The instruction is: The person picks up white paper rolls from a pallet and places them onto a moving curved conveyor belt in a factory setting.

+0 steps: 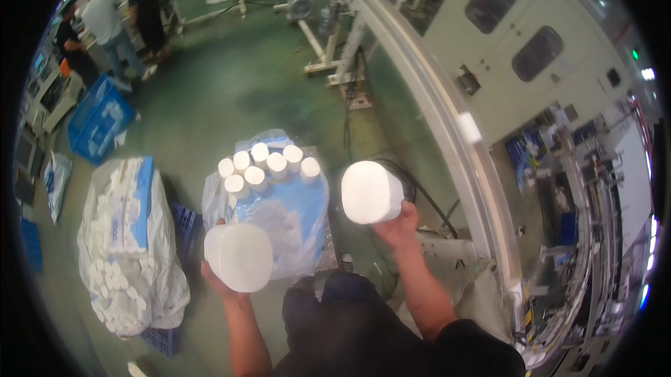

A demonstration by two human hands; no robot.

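Note:
My left hand [218, 280] is closed round a thick white paper roll [240, 258], its rounded end facing up. To the right, my right hand [400, 226] grips another white paper roll [369, 194] from below and behind; both rolls hide most of the fingers. Between and beyond my hands lies a blue-and-white plastic bag [300, 202] over a low stack. Several smaller-looking white rolls [256, 179] stand in rows at its far end. Neither held roll touches them.
A clear sack of white rolls [115, 265] stands at left on a dark blue crate [162, 338]. A blue bin [101, 118] sits farther off, near people [112, 20]. Along the right runs a conveyor rail [426, 90], with a machine cabinet [517, 34] behind it. Cables [426, 199] lie on the floor.

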